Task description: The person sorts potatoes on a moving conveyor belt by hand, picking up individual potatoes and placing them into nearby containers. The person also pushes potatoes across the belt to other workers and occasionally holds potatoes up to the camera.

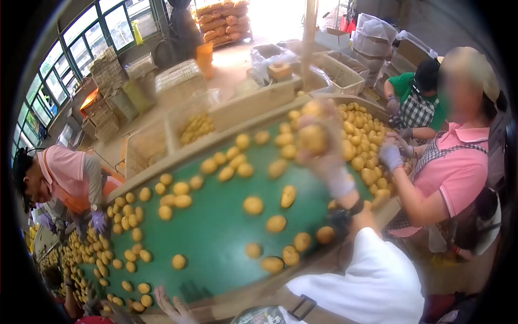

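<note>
My right hand [330, 162], in a pale glove and blurred by motion, is raised above the green conveyor belt [216, 237]. Its fingers are closed around a potato [313, 139]. A white sleeve and a dark wristband show on that arm. At the bottom edge, my left hand [171, 306] is only partly in view, fingers stretched out near the belt's near side and nothing visible in them. Several loose potatoes [276, 223] lie spread over the belt between my hands. A small group of potatoes [290, 255] lies along its near edge.
A large potato heap [359, 129] fills the belt's right end, where a co-worker in pink [458, 167] and another in green [418, 97] stand. A co-worker in an orange apron [75, 173] reaches in from the left. Crates [181, 78] stand beyond the wooden side rail [253, 100].
</note>
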The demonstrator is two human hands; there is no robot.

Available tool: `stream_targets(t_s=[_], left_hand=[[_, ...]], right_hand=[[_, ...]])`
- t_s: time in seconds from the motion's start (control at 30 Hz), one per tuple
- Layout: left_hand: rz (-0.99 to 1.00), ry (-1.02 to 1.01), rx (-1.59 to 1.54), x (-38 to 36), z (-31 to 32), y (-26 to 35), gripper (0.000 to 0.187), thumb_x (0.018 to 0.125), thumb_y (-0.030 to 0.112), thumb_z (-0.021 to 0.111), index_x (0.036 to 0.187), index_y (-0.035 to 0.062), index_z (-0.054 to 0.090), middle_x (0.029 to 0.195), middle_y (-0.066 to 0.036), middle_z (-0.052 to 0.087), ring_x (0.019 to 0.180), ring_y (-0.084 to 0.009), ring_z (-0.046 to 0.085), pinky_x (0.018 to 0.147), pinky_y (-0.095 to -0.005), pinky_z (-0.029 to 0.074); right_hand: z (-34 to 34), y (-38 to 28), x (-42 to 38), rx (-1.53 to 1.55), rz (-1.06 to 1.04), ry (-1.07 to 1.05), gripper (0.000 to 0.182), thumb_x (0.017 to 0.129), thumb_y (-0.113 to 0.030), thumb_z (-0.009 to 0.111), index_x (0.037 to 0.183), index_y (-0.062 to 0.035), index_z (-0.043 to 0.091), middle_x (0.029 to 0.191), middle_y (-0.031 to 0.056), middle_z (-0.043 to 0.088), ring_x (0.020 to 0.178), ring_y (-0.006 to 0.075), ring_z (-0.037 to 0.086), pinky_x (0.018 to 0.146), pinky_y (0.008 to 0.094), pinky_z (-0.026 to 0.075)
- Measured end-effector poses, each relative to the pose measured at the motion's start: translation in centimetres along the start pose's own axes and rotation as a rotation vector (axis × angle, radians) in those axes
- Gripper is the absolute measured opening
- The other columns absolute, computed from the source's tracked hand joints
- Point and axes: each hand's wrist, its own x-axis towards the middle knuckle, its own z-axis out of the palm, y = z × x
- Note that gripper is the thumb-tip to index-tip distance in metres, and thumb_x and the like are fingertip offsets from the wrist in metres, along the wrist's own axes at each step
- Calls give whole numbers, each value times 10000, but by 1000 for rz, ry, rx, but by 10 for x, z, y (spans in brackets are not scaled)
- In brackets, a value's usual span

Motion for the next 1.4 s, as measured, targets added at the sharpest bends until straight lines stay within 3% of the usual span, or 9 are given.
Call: stream_targets(t_s=[0.13,0.37,0.53,0.7,0.73,0.87,1.17,1.3,1.4], left_hand=[[18,0,-13,-3,11,7,558,1054,304,571,1534,67,417,1584,-140,399,1457,-297,375,1165,-416,360],[203,67,202,-9,18,-17,465,1001,190,564,1426,4,534,1524,-212,458,1424,-382,418,1183,-485,319],[43,-36,186,-34,14,-26,435,968,117,566,1380,-21,568,1514,-212,450,1408,-366,441,1167,-457,354],[161,-10,378,-25,21,-12,373,912,131,636,1275,53,667,1356,-198,596,1281,-376,549,1110,-461,421],[174,-22,443,-19,21,-9,366,894,150,652,1248,64,681,1326,-189,617,1248,-376,566,1084,-464,434],[251,-16,553,-10,21,-15,350,834,218,701,1162,96,721,1226,-163,678,1144,-373,614,990,-477,472],[284,-91,499,-12,-11,-30,276,884,241,698,1120,102,733,1160,-114,702,1088,-332,631,1056,-478,451],[276,-61,499,-15,-14,-42,272,859,213,691,1111,121,731,1067,-88,722,1021,-313,652,1005,-497,461],[263,-60,517,-1,-16,-33,261,847,214,690,1090,129,734,998,-81,728,951,-309,662,916,-490,481]], right_hand=[[-41,91,26,-269,22,312,529,834,-233,757,1309,-70,591,1353,225,566,1338,370,525,1129,466,414],[25,220,-43,-262,720,-341,580,933,-370,635,1424,-80,528,1389,237,580,1336,366,544,1116,472,428],[96,112,-148,-606,-151,-920,633,1004,-467,548,1506,-87,483,1415,246,591,1335,363,558,1107,477,439],[144,20,-43,589,812,-865,423,970,-318,670,1323,-86,653,1340,164,651,1383,309,518,1103,422,447],[173,40,-46,253,414,-752,395,995,-326,616,1298,-75,656,1346,159,633,1374,365,507,1151,429,398],[254,-13,-95,-217,258,-1069,736,934,-674,529,1532,-247,477,1643,254,281,1479,574,216,1175,710,123],[136,-179,-101,496,-823,-1309,512,819,-379,774,1291,-204,677,1517,257,431,1382,490,413,1153,578,334],[144,-106,-116,192,-280,-1155,256,835,-265,723,1064,-152,724,1265,179,621,1227,410,557,1014,571,435],[187,-110,-60,127,-361,-683,169,846,-227,662,958,-105,700,996,124,703,1009,381,638,816,518,496]])
